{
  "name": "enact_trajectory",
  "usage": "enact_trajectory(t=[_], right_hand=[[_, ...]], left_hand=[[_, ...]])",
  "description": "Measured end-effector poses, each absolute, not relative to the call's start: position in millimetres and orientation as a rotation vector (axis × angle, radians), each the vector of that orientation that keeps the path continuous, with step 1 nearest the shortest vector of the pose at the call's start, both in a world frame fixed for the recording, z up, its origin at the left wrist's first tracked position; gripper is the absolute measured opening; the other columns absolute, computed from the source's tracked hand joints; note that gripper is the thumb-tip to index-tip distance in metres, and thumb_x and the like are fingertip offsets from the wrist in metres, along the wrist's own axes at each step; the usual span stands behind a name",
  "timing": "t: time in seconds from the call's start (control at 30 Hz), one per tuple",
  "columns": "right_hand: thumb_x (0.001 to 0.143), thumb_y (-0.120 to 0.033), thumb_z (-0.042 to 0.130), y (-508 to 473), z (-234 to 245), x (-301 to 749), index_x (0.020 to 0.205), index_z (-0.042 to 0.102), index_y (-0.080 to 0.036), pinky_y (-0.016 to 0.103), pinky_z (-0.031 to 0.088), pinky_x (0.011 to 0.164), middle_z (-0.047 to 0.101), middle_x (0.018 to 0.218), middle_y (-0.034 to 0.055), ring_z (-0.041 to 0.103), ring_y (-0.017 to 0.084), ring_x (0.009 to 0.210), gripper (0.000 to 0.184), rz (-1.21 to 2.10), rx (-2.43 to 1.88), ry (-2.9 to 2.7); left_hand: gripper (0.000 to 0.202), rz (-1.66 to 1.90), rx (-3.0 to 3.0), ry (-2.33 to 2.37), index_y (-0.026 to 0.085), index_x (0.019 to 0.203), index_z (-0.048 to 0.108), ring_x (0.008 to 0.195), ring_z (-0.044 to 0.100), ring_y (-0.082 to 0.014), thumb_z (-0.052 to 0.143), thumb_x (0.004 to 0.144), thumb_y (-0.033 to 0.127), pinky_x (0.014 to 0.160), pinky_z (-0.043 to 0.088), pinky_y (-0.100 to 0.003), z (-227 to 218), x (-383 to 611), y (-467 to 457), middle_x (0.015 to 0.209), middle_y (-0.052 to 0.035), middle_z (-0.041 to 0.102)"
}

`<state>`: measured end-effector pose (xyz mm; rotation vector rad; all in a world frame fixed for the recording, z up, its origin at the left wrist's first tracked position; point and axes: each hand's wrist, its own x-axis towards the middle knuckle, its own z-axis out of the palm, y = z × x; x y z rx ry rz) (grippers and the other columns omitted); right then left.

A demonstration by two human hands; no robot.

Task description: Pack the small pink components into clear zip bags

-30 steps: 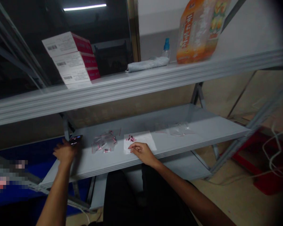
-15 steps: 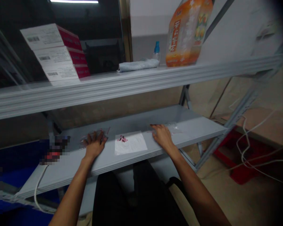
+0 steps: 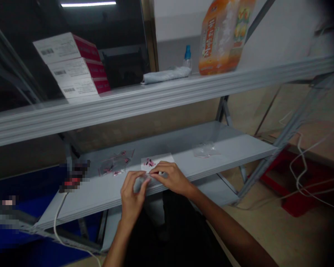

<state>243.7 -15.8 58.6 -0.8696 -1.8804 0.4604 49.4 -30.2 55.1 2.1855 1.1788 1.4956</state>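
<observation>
My left hand [image 3: 133,189] and my right hand [image 3: 171,177] meet over the front edge of the lower shelf. Thumbs and fingertips of both are pinched on a small clear plastic bag [image 3: 146,176], mostly hidden by the fingers. Just behind them lies a white sheet [image 3: 167,158] with small pink and dark pieces [image 3: 149,162] on its left part; the hands cover its front. Left of the sheet are clear bags [image 3: 115,163] with pink and dark red pieces inside. To the right, other clear plastic bags [image 3: 206,149] lie flat, with no coloured pieces visible in them.
Above, the upper shelf [image 3: 156,94] carries stacked white and red boxes [image 3: 72,66], a folded cloth [image 3: 167,75], a blue-capped bottle [image 3: 187,58] and a large orange jug [image 3: 222,40]. A white cable [image 3: 57,218] hangs at the left. A red stool-like object [image 3: 297,196] stands on the right.
Both hands have left the bags at either side and come together in front of the white sheet. A small clear bag is now pinched between them. The view has shifted slightly.
</observation>
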Motion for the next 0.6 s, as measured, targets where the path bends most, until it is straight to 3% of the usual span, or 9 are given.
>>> enact_trajectory(t=[0.07, 0.17, 0.37, 0.6], right_hand=[[0.091, -0.029, 0.06, -14, 51, 228, 0.099, 0.075, -0.024, 0.028, 0.049, 0.077, 0.075, 0.094, 0.004, 0.067, 0.018, 0.084, 0.017, 0.524, -0.898, -1.817], [0.089, -0.027, 0.06, 14, 40, 227, 0.096, 0.075, -0.021, 0.027, 0.049, 0.073, 0.076, 0.093, 0.0047, 0.069, 0.018, 0.082, 0.017, 0.513, -1.033, -1.7], [0.079, -0.007, 0.057, 97, 33, 236, 0.093, 0.076, -0.017, 0.025, 0.049, 0.081, 0.076, 0.095, 0.0077, 0.069, 0.019, 0.087, 0.026, 0.348, -1.449, -1.903], [0.07, -0.009, 0.07, 123, 18, 219, 0.076, 0.075, -0.016, 0.022, 0.047, 0.072, 0.075, 0.09, 0.01, 0.068, 0.019, 0.081, 0.011, 0.338, -1.52, -2.036]], left_hand=[[0.02, 1.552, 1.943, 1.244, 0.021, 0.094, 0.071, 0.084, 0.065, -0.0211, 0.073, 0.078, 0.032, 0.081, 0.052, -0.033, 50, 36, -20, 0.09, -0.0053, 0.07], [0.03, 1.534, 1.666, 1.291, 0.018, 0.095, 0.074, 0.075, 0.065, -0.019, 0.079, 0.07, 0.033, 0.074, 0.052, -0.03, 40, 10, -3, 0.082, -0.0044, 0.072], [0.04, 1.439, 1.44, 1.243, 0.013, 0.106, 0.075, 0.081, 0.068, -0.0205, 0.077, 0.072, 0.036, 0.076, 0.051, -0.032, 20, -13, 18, 0.091, -0.0099, 0.076], [0.048, 1.412, 1.469, 1.161, 0.016, 0.115, 0.072, 0.074, 0.064, -0.015, 0.079, 0.071, 0.034, 0.071, 0.049, -0.026, 12, -15, 22, 0.087, -0.0055, 0.073]])
